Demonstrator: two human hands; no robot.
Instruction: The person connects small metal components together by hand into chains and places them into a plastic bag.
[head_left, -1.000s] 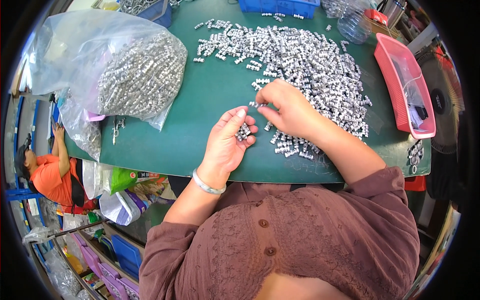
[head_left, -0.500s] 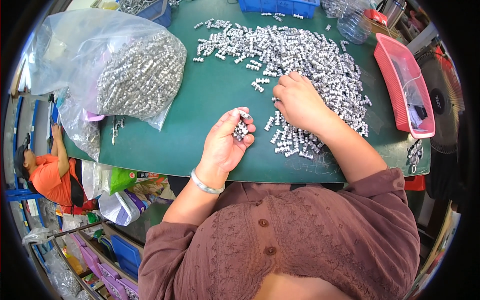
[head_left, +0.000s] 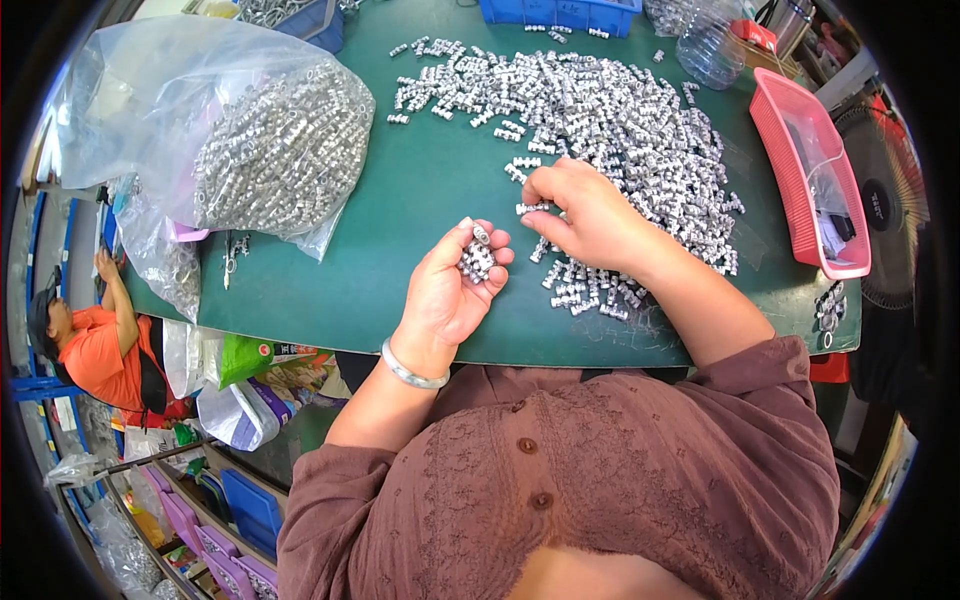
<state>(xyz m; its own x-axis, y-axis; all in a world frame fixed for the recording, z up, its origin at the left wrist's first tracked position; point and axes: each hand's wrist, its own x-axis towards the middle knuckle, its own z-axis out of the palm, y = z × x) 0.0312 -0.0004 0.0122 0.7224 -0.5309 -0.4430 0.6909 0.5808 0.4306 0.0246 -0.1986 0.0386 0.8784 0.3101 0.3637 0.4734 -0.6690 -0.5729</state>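
Several small silvery metal fittings [head_left: 476, 262] are cupped in my left hand [head_left: 445, 290], its fingers curled around them and its thumb against the uppermost piece. Off to its right, my right hand [head_left: 590, 220] pinches one ribbed, cylinder-like fitting [head_left: 527, 209] between thumb and fingers, over the pile's left edge. A wide heap of the same fittings [head_left: 640, 130] spreads behind and beside my right hand on the green tabletop [head_left: 420, 170].
A clear plastic bag full of similar parts [head_left: 290, 150] occupies the table's left. Blue bins [head_left: 560, 12] line the far edge, near a clear plastic jar [head_left: 712, 50]. At right stands a pink basket [head_left: 765, 110]. A person in orange [head_left: 105, 355] is off to the left.
My right hand has moved left from the heap toward my left hand, with a fitting now showing at its fingertips. The left hand has barely shifted, its pieces turned slightly.
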